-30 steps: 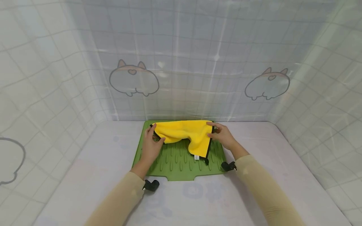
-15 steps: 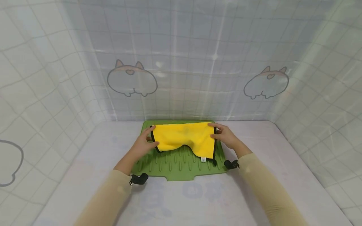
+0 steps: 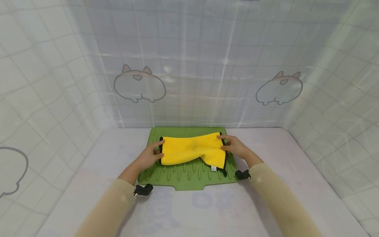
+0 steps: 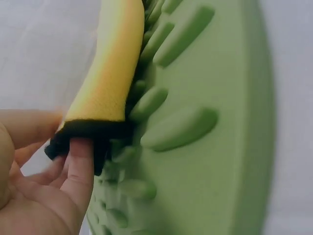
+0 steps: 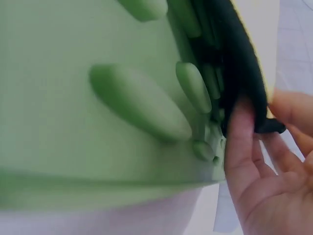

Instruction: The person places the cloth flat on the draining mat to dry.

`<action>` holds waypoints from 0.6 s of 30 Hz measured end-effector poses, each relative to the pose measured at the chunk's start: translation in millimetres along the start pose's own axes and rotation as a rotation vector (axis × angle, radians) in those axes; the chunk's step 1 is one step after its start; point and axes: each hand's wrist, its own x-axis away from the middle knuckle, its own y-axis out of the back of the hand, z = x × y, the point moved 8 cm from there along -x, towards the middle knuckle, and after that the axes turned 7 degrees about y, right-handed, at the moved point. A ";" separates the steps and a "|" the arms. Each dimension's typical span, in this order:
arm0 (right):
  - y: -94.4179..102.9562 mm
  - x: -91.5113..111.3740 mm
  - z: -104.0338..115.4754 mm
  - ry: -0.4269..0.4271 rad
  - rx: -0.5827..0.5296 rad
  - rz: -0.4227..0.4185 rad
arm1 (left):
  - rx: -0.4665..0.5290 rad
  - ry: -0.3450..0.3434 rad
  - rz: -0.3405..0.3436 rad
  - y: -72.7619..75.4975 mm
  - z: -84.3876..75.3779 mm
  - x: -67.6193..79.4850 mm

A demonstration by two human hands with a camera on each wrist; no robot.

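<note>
A yellow cloth [image 3: 186, 149] with black edging lies folded across the green ribbed mat [image 3: 189, 184]. A small white label shows at its front right, beside a black loop at the corner. My left hand [image 3: 147, 158] grips the cloth's left edge, and in the left wrist view its fingers [image 4: 80, 161] curl at the black trim. On the opposite side my right hand [image 3: 235, 146] pinches the right edge. The right wrist view has the thumb and fingers of that hand [image 5: 274, 166] at the dark border. The cloth's front edge rises in a fold near the right.
The mat lies on a pale, faintly patterned table surface [image 3: 189, 214], with raised ribs and a tab at its front. White grid-patterned sheeting [image 3: 195, 65] with cartoon drawings rises behind and at both sides. A small black device [image 3: 143, 190] sits at each wrist.
My left hand has moved left and slightly down, and the cloth's left side has spread out straighter. The right hand has shifted a little toward me. The cloth's back edge has come forward on the mat.
</note>
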 end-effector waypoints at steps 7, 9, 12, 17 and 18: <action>-4.9 12.5 -8.1 -0.059 -0.103 0.070 | -0.025 -0.018 0.051 -8.5 0.6 17.3; -6.1 16.6 -9.9 -0.072 -0.132 0.083 | -0.056 -0.015 0.064 -11.5 1.2 21.7; -7.3 22.9 -11.0 -0.083 -0.168 0.097 | -0.096 -0.014 0.063 -15.3 2.0 26.0; -13.5 34.3 -9.8 -0.102 -0.235 0.151 | -0.149 -0.018 0.036 -18.5 4.0 27.3; -15.3 36.2 -9.6 -0.103 -0.246 0.166 | -0.157 -0.016 0.030 -19.1 4.3 27.4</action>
